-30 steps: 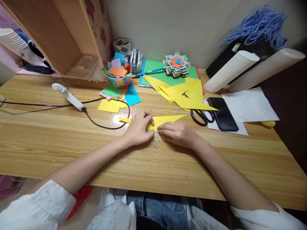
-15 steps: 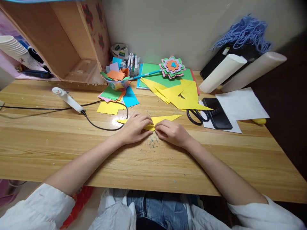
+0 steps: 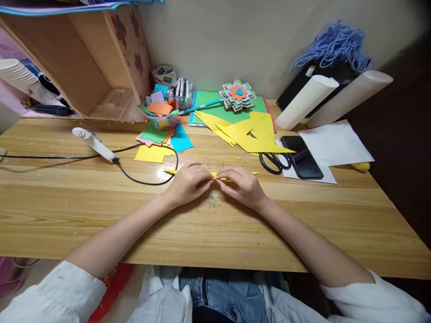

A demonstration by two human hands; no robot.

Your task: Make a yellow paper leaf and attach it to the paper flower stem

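A narrow piece of yellow paper [image 3: 213,175] lies crosswise near the middle of the wooden table, a pointed end showing beyond each hand. My left hand [image 3: 191,181] pinches its front edge, thumb below and fingers on top. Close beside it, my right hand [image 3: 241,185] pinches the same edge, the two sets of fingertips almost meeting. Most of the paper is hidden under both hands. Behind them lie larger yellow paper pieces [image 3: 257,137], partly over black-handled scissors [image 3: 273,162].
A white glue gun [image 3: 94,144] with a black cable rests at left. A cup of paper scraps [image 3: 161,119] stands behind it, near a layered paper flower [image 3: 238,95]. At right are a phone [image 3: 303,157], white paper [image 3: 336,143] and white rolls [image 3: 306,102].
My right hand has shifted slightly and now covers more of the paper. The yellow paper shows as a narrower strip, its right part no longer standing out broadly. The view has tilted slightly.
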